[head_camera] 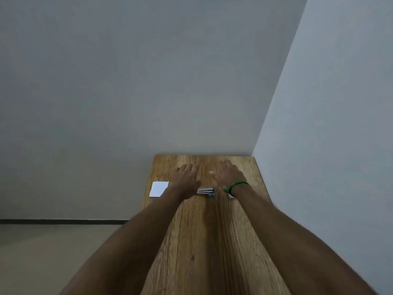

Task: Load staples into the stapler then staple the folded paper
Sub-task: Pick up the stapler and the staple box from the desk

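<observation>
left hand (186, 179) laid flat, fingers spread, empty, near bench (212, 241) far edge | right hand (230, 176) likewise spread, empty | stapler (205, 191), seemingly opened, seen between wrists | folded paper (159, 189) at left edge

Both forearms extended forward, roughly parallel, bare. Left hand (186, 177) lay palm down, fingers spread and loosely flat. Right hand (229, 174) likewise palm down, fingers open, a green band (235, 186) round its wrist. Neither hand grasped anything.
</observation>
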